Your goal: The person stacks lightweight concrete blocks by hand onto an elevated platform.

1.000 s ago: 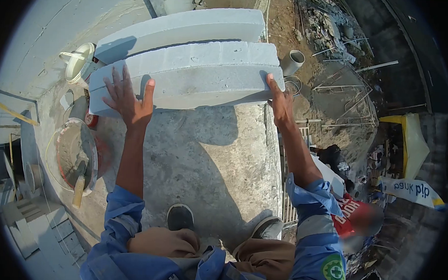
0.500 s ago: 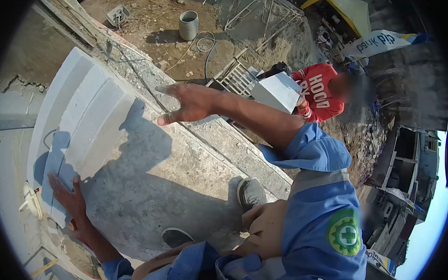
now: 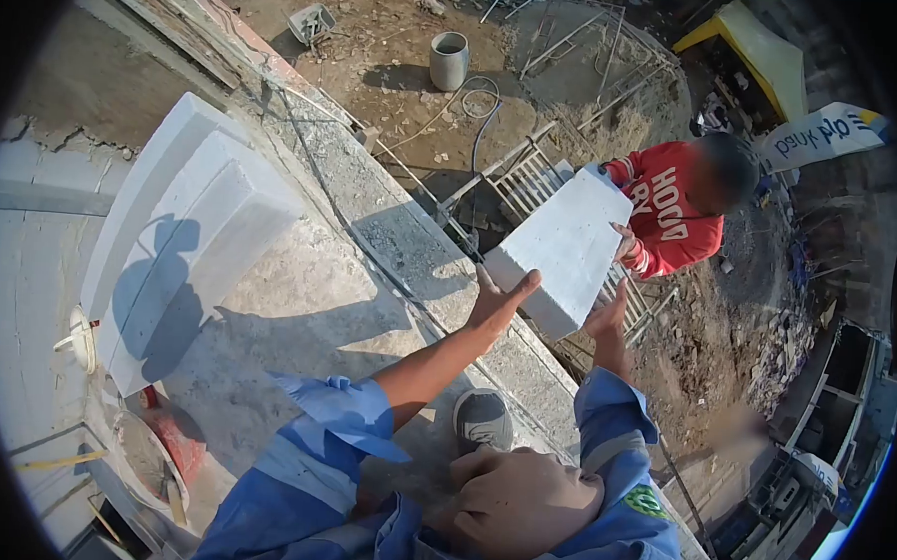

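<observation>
A pale grey lightweight concrete block (image 3: pixel 568 235) is held up by a person in a red hooded top (image 3: pixel 672 215), whose hand (image 3: pixel 625 243) grips its far side. My left hand (image 3: pixel 500 304) is at the block's near left end, thumb and fingers spread, overlapping its face in this view. Fingers stretched upward, my right hand (image 3: pixel 608 312) is at the near right edge of the same block. More blocks of this kind (image 3: pixel 200 234) stand side by side to my left on the concrete slab (image 3: pixel 298 283).
A red bucket (image 3: pixel 176 438) with mortar-coloured contents stands at lower left. The slab's rough edge (image 3: pixel 371 212) runs diagonally, with a dark cable along it. Below lie a grey drum (image 3: pixel 448 62), a hose (image 3: pixel 483 101) and a slatted wooden frame (image 3: pixel 525 178).
My left hand has left the stacked blocks and swung across to the held block. My right hand has moved from over the slab to the block's right side. The co-worker's block is closer.
</observation>
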Motion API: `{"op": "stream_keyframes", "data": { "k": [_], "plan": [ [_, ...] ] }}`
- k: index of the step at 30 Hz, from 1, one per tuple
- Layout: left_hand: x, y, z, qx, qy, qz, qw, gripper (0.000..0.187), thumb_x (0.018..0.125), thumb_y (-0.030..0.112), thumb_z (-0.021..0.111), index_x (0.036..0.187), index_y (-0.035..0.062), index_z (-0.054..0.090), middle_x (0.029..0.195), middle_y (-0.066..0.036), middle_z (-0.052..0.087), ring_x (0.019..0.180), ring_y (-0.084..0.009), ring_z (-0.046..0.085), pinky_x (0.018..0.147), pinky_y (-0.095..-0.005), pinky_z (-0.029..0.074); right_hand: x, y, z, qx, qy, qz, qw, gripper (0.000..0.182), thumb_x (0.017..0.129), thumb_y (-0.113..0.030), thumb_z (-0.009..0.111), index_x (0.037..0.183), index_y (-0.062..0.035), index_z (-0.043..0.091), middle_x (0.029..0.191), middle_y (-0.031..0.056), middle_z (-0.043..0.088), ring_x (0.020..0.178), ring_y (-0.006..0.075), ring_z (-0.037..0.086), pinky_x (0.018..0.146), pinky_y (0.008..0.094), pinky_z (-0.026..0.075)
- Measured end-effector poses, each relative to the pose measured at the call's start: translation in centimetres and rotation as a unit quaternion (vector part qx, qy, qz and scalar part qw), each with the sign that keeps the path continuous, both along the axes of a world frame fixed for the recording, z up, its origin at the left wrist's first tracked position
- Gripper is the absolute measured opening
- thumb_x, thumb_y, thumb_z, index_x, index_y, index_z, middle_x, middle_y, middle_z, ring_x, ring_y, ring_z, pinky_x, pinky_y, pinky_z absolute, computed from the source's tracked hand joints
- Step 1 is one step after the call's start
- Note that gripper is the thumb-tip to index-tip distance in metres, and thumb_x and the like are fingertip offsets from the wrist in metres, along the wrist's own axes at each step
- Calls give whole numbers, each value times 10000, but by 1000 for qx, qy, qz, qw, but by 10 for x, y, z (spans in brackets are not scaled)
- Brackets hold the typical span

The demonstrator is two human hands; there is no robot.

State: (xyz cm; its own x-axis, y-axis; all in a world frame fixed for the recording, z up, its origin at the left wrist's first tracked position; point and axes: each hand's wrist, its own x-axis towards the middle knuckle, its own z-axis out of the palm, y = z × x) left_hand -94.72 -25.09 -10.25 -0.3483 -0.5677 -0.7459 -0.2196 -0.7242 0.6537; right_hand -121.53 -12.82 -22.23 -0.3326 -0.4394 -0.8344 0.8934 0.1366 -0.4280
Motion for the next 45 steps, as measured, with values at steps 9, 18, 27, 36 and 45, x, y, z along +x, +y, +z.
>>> {"op": "stream_keyframes", "data": {
  "k": [9, 18, 27, 36, 45],
  "plan": [
    [-31, 32, 8, -23, -58, 307, 950, 840, 668, 171, 867, 1221, -40, 272, 1163, -173, 523, 1064, -248, 561, 929, -358, 484, 35, -40, 13, -288, 26, 52, 956, 898, 868, -724, 401, 1487, -86, 275, 1468, 137, 373, 1305, 345, 415, 1075, 497, 351],
    [191, 11, 162, -51, -76, 66, 994, 951, 779, 303, 779, 1365, -188, 211, 1309, -234, 509, 1221, -263, 496, 1075, -348, 333, 118, -59, 56, -321, 3, 5, 947, 800, 848, -598, 577, 1422, -79, 377, 1369, 131, 483, 1245, 333, 477, 1058, 500, 376],
    [449, 67, 162, 10, 58, 319, 946, 659, 809, 409, 662, 1306, 4, 508, 1171, -148, 599, 1077, -276, 582, 937, -407, 451, 298, -123, 172, -175, 39, 282, 942, 637, 787, -423, 687, 1313, -130, 478, 1278, 85, 532, 1132, 276, 556, 879, 440, 507],
    [562, 110, 89, -135, 296, 583, 745, 691, 899, 565, 468, 1376, 67, 442, 1322, -127, 503, 1218, -286, 486, 1039, -427, 369, 470, -165, 218, -164, 60, 412, 894, 635, 793, -406, 719, 1285, -95, 467, 1274, 136, 533, 1160, 307, 563, 967, 468, 515],
    [555, 85, 103, -175, 307, 640, 682, 772, 886, 634, 492, 1456, 141, 322, 1428, -94, 392, 1334, -289, 355, 1098, -479, 281, 498, -171, 249, -114, 128, 463, 870, 537, 905, -403, 641, 1273, -55, 462, 1276, 183, 528, 1129, 332, 582, 950, 444, 514]
  ]
}}
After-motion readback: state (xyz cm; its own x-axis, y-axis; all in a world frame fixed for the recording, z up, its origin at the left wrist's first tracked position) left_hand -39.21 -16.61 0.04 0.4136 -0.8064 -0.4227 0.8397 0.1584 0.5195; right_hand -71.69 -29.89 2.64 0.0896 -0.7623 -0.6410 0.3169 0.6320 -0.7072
